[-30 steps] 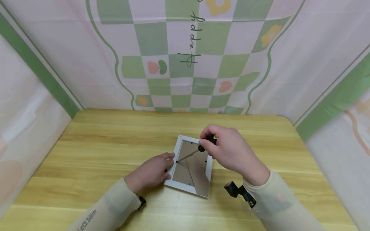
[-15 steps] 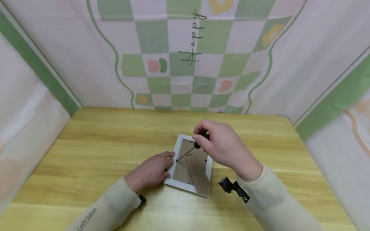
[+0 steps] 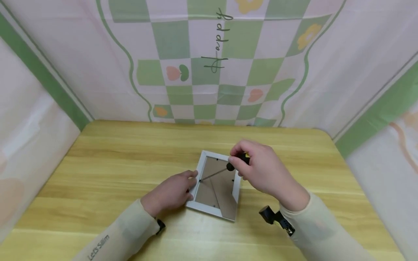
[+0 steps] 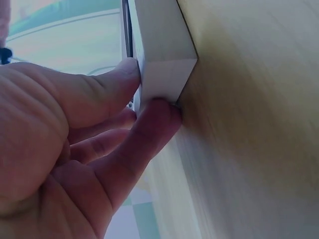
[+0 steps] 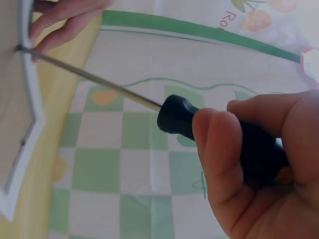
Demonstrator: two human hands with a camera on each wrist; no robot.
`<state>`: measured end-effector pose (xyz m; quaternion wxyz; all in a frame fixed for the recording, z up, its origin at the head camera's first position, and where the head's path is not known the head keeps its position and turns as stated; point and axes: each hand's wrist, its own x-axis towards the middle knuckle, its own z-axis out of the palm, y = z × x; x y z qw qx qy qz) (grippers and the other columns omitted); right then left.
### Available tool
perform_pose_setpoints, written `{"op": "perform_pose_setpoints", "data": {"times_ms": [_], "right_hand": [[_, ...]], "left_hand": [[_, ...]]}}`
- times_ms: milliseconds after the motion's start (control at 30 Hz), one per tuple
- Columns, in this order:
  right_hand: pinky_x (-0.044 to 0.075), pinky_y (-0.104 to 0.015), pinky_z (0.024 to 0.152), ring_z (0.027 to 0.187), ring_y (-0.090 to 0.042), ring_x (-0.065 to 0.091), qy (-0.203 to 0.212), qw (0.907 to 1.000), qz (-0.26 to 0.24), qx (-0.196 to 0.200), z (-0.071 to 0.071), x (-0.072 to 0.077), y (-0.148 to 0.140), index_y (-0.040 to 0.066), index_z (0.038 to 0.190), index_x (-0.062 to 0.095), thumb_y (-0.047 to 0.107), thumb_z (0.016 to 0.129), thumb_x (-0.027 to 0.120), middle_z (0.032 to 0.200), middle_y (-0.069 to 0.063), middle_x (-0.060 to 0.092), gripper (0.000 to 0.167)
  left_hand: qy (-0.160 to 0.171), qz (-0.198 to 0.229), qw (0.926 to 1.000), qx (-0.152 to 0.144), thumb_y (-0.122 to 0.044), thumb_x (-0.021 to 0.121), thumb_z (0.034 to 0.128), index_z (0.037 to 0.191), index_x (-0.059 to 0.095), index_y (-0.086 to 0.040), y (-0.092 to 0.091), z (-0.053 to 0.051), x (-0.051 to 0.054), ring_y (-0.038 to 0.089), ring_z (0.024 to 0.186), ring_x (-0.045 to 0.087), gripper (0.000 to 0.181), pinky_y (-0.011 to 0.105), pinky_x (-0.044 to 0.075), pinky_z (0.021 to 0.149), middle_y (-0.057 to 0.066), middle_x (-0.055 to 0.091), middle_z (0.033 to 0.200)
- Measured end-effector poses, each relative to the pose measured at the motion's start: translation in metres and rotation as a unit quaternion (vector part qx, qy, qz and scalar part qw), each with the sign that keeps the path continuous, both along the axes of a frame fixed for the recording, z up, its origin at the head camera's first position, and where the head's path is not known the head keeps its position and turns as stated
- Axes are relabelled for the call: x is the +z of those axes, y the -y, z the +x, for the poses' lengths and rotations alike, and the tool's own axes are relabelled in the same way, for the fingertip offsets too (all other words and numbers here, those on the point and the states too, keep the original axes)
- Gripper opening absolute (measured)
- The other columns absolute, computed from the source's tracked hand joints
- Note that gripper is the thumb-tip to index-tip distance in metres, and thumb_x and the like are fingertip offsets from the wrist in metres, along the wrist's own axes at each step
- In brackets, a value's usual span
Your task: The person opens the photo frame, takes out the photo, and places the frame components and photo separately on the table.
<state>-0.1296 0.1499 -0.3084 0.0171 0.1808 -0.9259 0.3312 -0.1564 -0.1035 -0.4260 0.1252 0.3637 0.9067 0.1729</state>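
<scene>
A white picture frame (image 3: 204,209) lies back up on the table, its brown backing board (image 3: 205,195) showing, with a stand leg flat against it. My left hand (image 3: 171,190) pinches the frame's left edge; in the left wrist view the thumb is on the upper side and fingers touch the side near a corner. My right hand (image 3: 266,170) grips a screwdriver (image 5: 177,114) by its black and yellow handle. Its metal shaft slants down across the board, the tip at a small dark tab (image 3: 200,180) on the left inner edge. The palm hides part of the handle.
Other small dark tabs sit around the frame's inner edge. The wooden table (image 3: 130,152) spreads around the frame. A curtain (image 3: 205,94) with green checks hangs along the back edge, and more cloth hangs at both sides.
My right hand first moved left and up, then back right, swinging the screwdriver's handle while its tip stayed at the left tab. The left hand and frame have hardly moved.
</scene>
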Motion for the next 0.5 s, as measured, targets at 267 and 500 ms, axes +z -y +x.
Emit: {"op": "perform_pose_setpoints", "data": {"times_ms": [267,500], "right_hand": [[0.048,-0.03,0.055,0.062,-0.007,0.057,0.025,0.999,0.036,0.001,0.017,-0.014,-0.03,0.017,0.1,0.068,0.023,0.093,0.073,0.091,0.006,0.065,0.01],[0.044,-0.029,0.05,0.047,-0.007,0.048,0.027,0.9973,0.057,-0.037,0.033,-0.025,-0.052,0.02,0.106,0.069,0.025,0.091,0.075,0.09,0.007,0.067,0.016]], "left_hand": [[-0.007,0.009,0.9999,-0.002,-0.006,0.069,0.0906,0.082,0.056,-0.009,0.002,0.001,0.0,0.035,0.11,0.061,0.015,0.038,0.049,0.081,0.022,0.048,0.144],[-0.008,0.008,0.9999,-0.009,-0.004,0.067,0.0905,0.083,0.055,-0.008,0.0,0.001,-0.002,0.032,0.103,0.064,0.014,0.036,0.051,0.079,0.024,0.047,0.144]]}}
